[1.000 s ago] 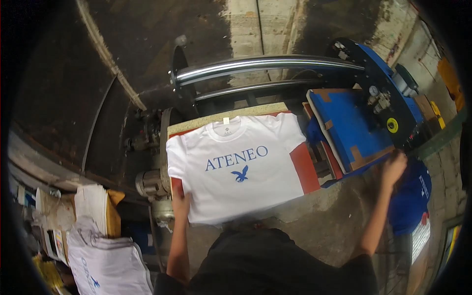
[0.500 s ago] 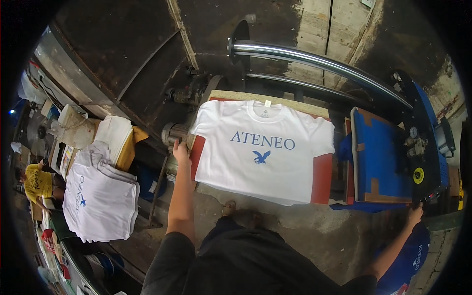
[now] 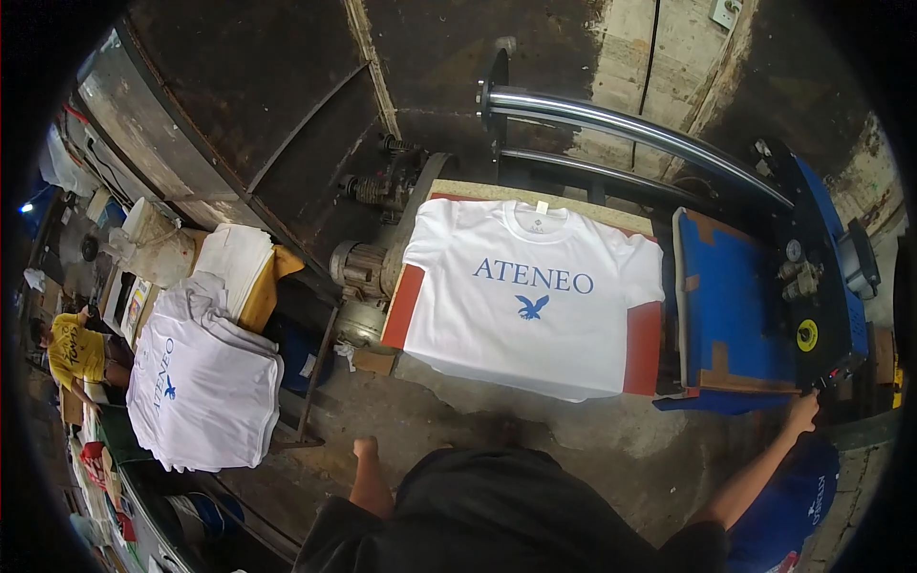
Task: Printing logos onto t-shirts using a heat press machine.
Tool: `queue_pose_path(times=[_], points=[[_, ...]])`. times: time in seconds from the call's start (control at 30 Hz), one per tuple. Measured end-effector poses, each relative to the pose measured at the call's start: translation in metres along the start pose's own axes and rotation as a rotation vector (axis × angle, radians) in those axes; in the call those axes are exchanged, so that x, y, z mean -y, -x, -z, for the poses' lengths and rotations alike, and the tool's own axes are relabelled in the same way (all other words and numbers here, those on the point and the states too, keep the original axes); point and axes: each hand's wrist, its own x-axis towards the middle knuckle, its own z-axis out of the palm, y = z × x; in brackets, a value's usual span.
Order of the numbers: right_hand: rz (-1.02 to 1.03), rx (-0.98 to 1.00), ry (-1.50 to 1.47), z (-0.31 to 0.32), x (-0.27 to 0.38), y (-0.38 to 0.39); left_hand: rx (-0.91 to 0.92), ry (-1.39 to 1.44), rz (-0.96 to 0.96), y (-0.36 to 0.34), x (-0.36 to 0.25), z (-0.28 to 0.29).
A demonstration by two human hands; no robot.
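Note:
A white T-shirt (image 3: 535,344) with blue lettering and a blue bird print lies flat on the red-covered platen (image 3: 405,306) of a heat press. Its hem hangs over the near edge. My right hand (image 3: 804,413) is at the front corner of the blue and black press head (image 3: 823,286), by a small red light. Its fingers are bent against that corner; what they grip is too small to make out. My left hand (image 3: 366,447) is low beside my body, away from the shirt, its fingers foreshortened and unclear.
At left is a pile of printed white shirts (image 3: 215,382), with a bucket (image 3: 153,239) behind it. A motor (image 3: 368,267) sits left of the platen. A blue-covered platen (image 3: 731,306) stands right, below chrome rails (image 3: 630,124). A person in yellow (image 3: 76,349) is far left.
My left hand has drawn back from beside the motor toward my body. My right hand stays at the press corner. The view has shifted slightly; the shirt lies as before.

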Motion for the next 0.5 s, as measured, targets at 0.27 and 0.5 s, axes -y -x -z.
queue_pose_path(times=[0.27,0.5], points=[[0.102,-0.103,-0.069,0.041,0.066,0.101,0.199,-0.132,-0.385,-0.007,-0.043,-0.014],[0.361,-0.157,-0.273,0.100,0.097,0.201,0.410,-0.066,-0.593,-0.011,-0.077,-0.002]])
